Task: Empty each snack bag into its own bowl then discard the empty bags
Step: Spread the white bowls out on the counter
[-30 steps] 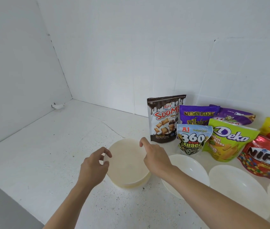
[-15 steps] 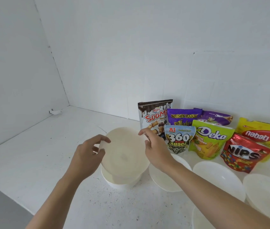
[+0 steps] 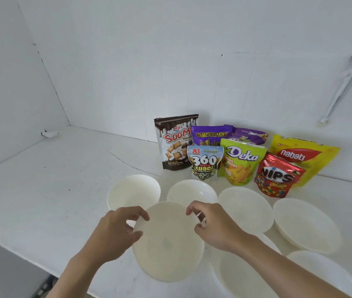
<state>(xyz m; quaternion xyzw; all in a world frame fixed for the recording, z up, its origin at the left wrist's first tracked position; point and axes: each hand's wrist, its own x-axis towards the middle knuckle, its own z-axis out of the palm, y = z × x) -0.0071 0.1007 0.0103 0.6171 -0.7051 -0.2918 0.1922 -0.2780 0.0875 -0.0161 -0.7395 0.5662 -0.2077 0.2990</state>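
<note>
My left hand (image 3: 115, 233) and my right hand (image 3: 211, 224) hold one white bowl (image 3: 168, 244) by opposite sides of its rim, lifted above the counter near its front edge. Behind it a deeper white bowl (image 3: 132, 191) stands on the counter. Several more white bowls (image 3: 192, 191) (image 3: 246, 207) (image 3: 306, 222) spread to the right. Sealed snack bags stand against the back wall: Soomi (image 3: 176, 143), Mum's Bake (image 3: 209, 135), 360 Kuaci (image 3: 205, 165), Deka (image 3: 240, 162), Nips (image 3: 278, 175), Nabati (image 3: 302, 153).
White counter (image 3: 52, 179) runs left into a wall corner. A second purple bag (image 3: 248, 136) lies behind Deka. Two more bowls (image 3: 241, 274) (image 3: 325, 274) sit at the lower right under my right forearm. A white bracket (image 3: 338, 91) hangs on the right wall.
Both hands lifted the top bowl off the stack and brought it toward me, leaving the deeper bowl on the counter. The view swung right and down, showing more bowls.
</note>
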